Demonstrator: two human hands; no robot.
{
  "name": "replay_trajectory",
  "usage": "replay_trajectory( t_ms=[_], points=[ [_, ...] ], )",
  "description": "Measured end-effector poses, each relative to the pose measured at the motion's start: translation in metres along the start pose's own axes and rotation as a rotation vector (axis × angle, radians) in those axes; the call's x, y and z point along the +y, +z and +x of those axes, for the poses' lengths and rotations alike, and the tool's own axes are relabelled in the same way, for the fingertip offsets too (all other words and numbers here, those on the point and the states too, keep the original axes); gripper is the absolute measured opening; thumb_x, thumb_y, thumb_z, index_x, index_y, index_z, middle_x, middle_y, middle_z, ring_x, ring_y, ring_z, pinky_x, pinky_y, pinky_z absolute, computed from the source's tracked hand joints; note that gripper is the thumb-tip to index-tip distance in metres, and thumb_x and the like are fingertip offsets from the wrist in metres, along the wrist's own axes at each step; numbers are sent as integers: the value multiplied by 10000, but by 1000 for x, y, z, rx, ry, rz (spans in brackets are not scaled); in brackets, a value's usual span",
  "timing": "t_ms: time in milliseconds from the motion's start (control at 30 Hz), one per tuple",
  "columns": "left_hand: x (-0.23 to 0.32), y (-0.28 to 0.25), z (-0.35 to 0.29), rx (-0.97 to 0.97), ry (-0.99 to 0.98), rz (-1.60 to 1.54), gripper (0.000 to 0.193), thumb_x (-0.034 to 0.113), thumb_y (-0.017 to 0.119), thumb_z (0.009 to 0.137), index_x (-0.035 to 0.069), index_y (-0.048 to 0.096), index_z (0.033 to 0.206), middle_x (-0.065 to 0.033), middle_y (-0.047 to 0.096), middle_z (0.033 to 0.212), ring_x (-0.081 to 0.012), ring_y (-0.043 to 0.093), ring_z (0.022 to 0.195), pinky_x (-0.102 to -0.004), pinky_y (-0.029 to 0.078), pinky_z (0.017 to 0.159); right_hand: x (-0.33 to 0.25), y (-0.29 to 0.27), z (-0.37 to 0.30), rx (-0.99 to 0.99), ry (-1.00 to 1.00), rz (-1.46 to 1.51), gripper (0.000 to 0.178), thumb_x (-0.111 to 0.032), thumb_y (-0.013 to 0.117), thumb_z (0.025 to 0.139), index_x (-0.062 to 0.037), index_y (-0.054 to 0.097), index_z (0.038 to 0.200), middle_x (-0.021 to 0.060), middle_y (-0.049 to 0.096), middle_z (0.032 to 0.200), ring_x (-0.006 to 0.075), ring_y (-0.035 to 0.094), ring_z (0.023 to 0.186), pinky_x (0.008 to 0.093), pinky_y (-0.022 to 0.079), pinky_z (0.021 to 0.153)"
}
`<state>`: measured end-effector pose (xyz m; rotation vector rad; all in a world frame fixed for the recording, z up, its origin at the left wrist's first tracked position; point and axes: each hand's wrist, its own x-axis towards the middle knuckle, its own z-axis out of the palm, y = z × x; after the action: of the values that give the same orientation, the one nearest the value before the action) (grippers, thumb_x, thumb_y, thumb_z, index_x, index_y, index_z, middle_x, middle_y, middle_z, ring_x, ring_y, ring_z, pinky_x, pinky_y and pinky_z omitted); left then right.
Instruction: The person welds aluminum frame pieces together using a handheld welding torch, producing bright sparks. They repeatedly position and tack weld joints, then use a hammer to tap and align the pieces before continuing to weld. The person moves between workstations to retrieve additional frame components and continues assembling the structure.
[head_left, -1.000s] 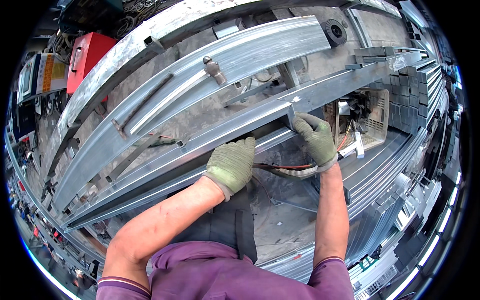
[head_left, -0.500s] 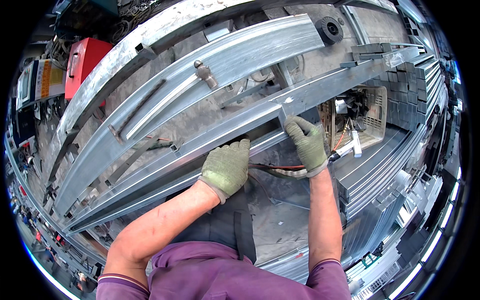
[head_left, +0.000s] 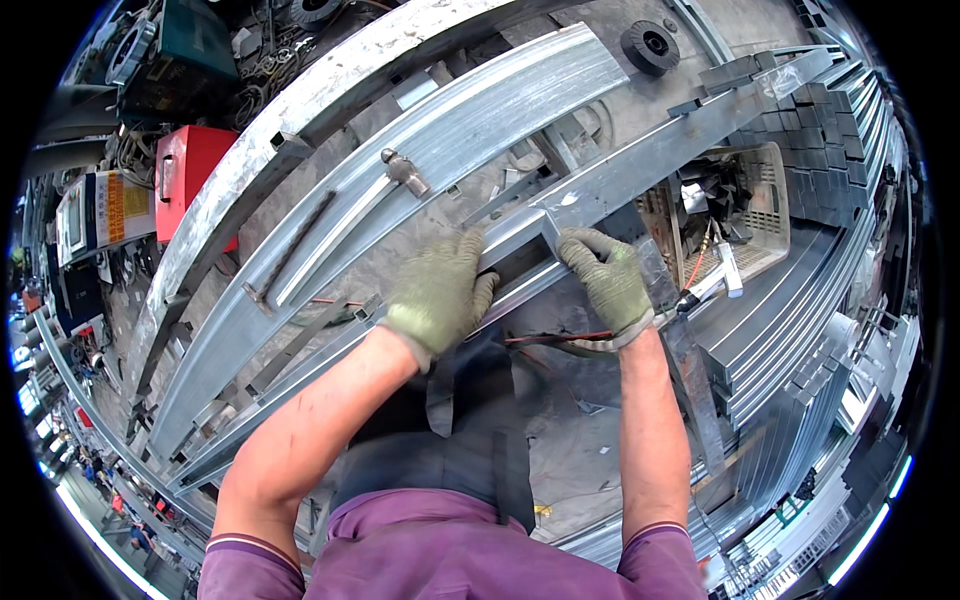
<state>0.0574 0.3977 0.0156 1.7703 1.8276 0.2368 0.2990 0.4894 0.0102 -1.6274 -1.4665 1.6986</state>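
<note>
A long grey steel channel (head_left: 508, 298) runs slantwise across the middle, its open side showing between my hands. My left hand (head_left: 437, 290), in a green work glove and slightly blurred, is closed over the channel, fingers at its far edge and thumb toward the near side. Close to the channel's right end, my gloved right hand (head_left: 606, 280) grips the metal with bent fingers, their tips partly hidden. The end meets a wide flat steel beam (head_left: 640, 165). Below my right wrist passes a hose (head_left: 565, 340) with a reddish line.
A hammer (head_left: 405, 172) and a rusty T-shaped bar (head_left: 292, 245) lie on a broad steel beam (head_left: 480, 95) beyond. At right stand a beige crate (head_left: 768, 215) with metal pieces, a white-handled tool (head_left: 730, 268) and stacked steel profiles (head_left: 770, 310). A red box (head_left: 190, 180) stands far left.
My left hand has moved left and away from me, from the near rail to over the channel. My right hand keeps its place at the end. The whole view has shifted slightly.
</note>
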Motion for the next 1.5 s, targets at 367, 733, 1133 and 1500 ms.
replay_trajectory(
  t_ms=[367, 733, 1133, 1500],
  points=[
    [4, 13, 12, -52, -28, -97, 553, 277, 708, 987, 11, 566, 1451, -263, 686, 1317, -455, 696, 1150, -555, 552, 991, -15, -17, 16, -150, 107, -107, 348, -216, 819, 986, 16, 815, 1245, 106, 832, 1071, 139, 733, 970, 298, 577, 878],
    [16, 0, 6, 101, 356, 33, 519, 362, 878, 803, 63, 710, 1192, -287, 527, 1569, -460, 544, 1425, -570, 473, 1150, -13, -11, 10, -75, 169, 46, 331, -177, 828, 989, 29, 811, 1248, 81, 814, 1087, 135, 714, 1015, 285, 557, 924],
    [38, 23, 15, 177, 277, 72, 374, 259, 857, 700, 2, 705, 925, -355, 487, 1581, -495, 486, 1473, -608, 431, 1161, -4, -5, 6, -62, 90, 93, 304, -141, 811, 1004, 29, 802, 1255, 76, 803, 1141, 138, 705, 1032, 303, 562, 936],
    [39, 34, 16, 242, 306, 69, 332, 228, 789, 744, -42, 711, 922, -368, 463, 1610, -497, 465, 1500, -609, 391, 1218, 18, -6, -15, -39, -40, 110, 329, -149, 629, 1118, 3, 758, 1380, 114, 764, 1370, 189, 667, 1290, 332, 486, 1140]
  ],
)
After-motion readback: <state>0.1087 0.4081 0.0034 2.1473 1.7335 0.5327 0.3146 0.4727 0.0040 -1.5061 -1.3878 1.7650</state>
